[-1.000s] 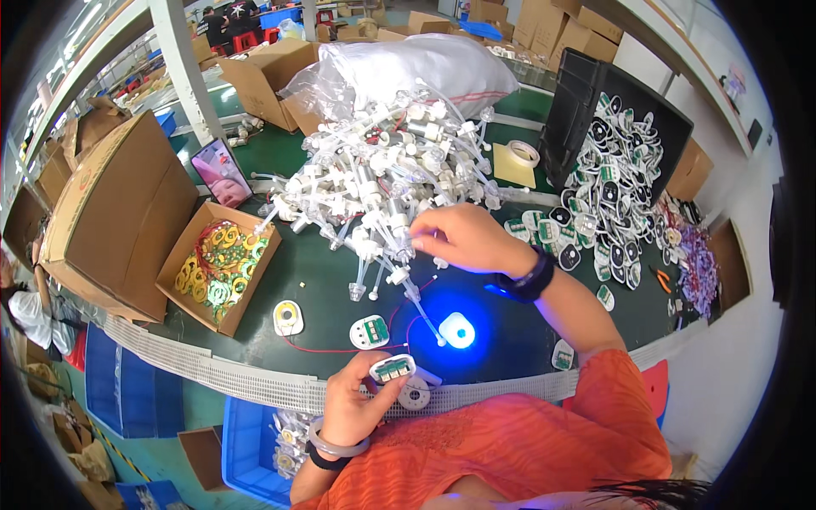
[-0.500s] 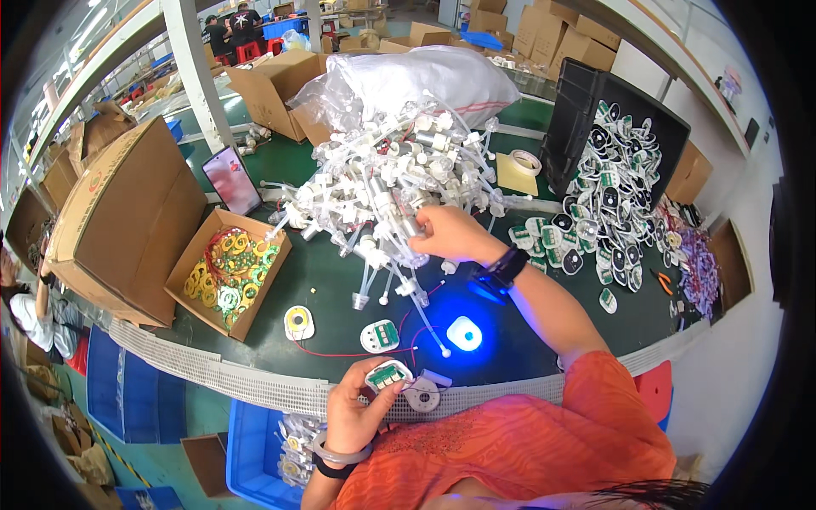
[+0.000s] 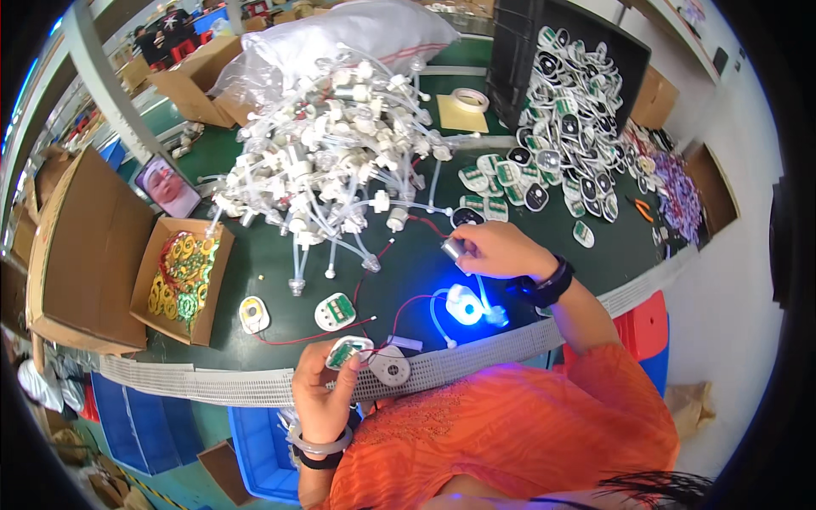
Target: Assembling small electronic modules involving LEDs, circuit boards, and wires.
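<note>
Pinching the silver motor (image 3: pixel 455 248) by its metal body looks right: your right hand (image 3: pixel 501 248) is closed on it, thumb against fingers, just above the worktop (image 3: pixel 595 263), right of middle, toward the front edge. Best let the clear tubes (image 3: pixel 434 313) below hang loose, no tugging at joints, and watch for snags around the glowing disc (image 3: pixel 464 304) they sit beside. Your left hand (image 3: pixel 321 395) grips the white case (image 3: pixel 350 352) by the front edge; a hold on the rim, thumb clear of the parts, seems safest.

Motor: short, round, shiny grey, one end hidden by your fingers. Case: rounded, open face up and tilted, green board inside with pale blocks.

Next to the case, at the front edge: round white plate (image 3: pixel 390 365) with holes. Left of that, farther in: second case (image 3: pixel 336 313), green board showing, then one with a yellow disc (image 3: pixel 253 314). Behind: heap of motors and tubing (image 3: pixel 331 161). Left edge: carton of yellow rings (image 3: pixel 183 280). Back right: cases spilling from a black bin (image 3: pixel 516 64).
</note>
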A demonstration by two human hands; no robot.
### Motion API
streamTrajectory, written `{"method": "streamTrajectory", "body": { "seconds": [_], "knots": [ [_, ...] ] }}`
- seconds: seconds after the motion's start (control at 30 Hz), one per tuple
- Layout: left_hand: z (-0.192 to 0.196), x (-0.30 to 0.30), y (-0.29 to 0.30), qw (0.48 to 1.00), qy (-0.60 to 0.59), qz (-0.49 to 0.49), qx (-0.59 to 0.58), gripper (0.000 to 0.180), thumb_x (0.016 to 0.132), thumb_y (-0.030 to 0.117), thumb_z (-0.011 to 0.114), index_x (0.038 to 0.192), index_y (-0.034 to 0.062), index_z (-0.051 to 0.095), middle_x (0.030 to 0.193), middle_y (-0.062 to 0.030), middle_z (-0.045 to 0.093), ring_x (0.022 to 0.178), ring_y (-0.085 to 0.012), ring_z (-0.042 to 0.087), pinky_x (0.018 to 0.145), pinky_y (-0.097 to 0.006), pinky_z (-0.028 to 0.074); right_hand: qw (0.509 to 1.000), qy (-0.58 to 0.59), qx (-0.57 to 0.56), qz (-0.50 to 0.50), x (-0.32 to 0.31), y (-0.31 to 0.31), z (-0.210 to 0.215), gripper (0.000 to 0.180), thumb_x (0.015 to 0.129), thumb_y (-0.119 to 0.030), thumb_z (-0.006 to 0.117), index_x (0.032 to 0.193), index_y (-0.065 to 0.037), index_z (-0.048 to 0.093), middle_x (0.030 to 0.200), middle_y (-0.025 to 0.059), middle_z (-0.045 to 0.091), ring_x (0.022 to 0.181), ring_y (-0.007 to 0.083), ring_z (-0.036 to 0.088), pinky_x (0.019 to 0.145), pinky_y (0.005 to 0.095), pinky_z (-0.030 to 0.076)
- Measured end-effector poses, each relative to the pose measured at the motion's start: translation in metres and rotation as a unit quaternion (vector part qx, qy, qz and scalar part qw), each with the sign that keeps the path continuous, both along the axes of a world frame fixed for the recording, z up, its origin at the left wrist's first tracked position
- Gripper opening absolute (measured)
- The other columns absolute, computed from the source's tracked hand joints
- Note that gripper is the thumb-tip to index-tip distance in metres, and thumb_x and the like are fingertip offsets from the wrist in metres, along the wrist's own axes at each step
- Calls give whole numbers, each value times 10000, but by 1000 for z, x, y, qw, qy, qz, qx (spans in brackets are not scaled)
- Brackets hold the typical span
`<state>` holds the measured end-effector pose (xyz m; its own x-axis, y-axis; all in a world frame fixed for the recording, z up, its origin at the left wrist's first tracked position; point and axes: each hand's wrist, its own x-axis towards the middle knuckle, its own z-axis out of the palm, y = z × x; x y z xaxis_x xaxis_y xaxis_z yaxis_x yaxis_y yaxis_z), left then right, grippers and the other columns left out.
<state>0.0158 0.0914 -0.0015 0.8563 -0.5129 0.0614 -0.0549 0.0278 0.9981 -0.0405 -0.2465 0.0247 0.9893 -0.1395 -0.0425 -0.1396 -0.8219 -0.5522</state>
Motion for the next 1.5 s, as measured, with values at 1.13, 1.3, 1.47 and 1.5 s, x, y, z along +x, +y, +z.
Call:
{"method": "streamTrajectory", "body": {
  "seconds": [1.13, 1.3, 1.47, 1.5],
  "knots": [
    [11, 18, -32, 999, 31, 22, 12, 406, 930, 29, 577, 1325, -9, 491, 1016, -90, 653, 640, -91, 638, 449, -163, 439, 892, 95, 424, 121, 37, 40, 5, 210, 937, -152, 552, 1064, 4, 611, 815, 43, 625, 644, 94, 601, 630, 231, 476],
    [7, 18, -40, 996, -26, 77, 32, 325, 937, 22, 561, 1262, 23, 574, 1043, -82, 632, 683, -109, 660, 462, -163, 450, 951, -57, 217, 212, 23, 60, 14, 249, 959, -217, 525, 990, -3, 648, 857, 122, 629, 750, 253, 610, 693, 341, 472],
    [18, 13, -53, 990, -123, 47, 59, 257, 858, -39, 630, 1096, 43, 683, 1135, -99, 551, 905, -147, 634, 622, -218, 537, 943, -50, 251, 212, 13, 75, 8, 252, 973, -184, 457, 963, -9, 638, 861, 143, 622, 782, 317, 604, 710, 396, 466],
    [22, 12, -56, 987, -139, 47, 64, 248, 836, -30, 663, 1071, 44, 690, 1134, -98, 551, 903, -143, 632, 614, -212, 528, 942, -46, 254, 213, 12, 77, 5, 241, 963, -182, 466, 930, -8, 630, 843, 150, 618, 771, 322, 603, 700, 401, 464]
  ]
}}
